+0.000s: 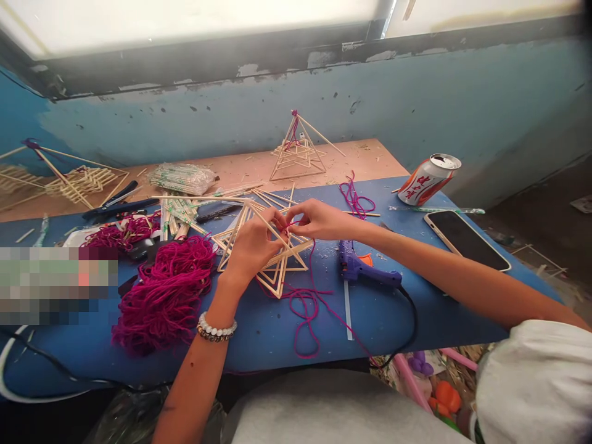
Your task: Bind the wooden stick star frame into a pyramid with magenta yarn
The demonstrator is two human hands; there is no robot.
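In the head view my left hand is closed around thin wooden sticks of a star-shaped stick frame on the blue table. Beside it, my right hand pinches magenta yarn between thumb and fingertips. The fingertips of both hands almost meet where the yarn reaches the sticks, and the fingers partly hide that spot. A slack length of the yarn loops down over the table in front of the frame. A large magenta yarn bundle lies left of my left forearm.
A purple glue gun with a black cord lies right of the frame. Farther right are a phone and a drink can. Behind stands a stick pyramid. Wrapped sticks and black-handled pliers lie back left.
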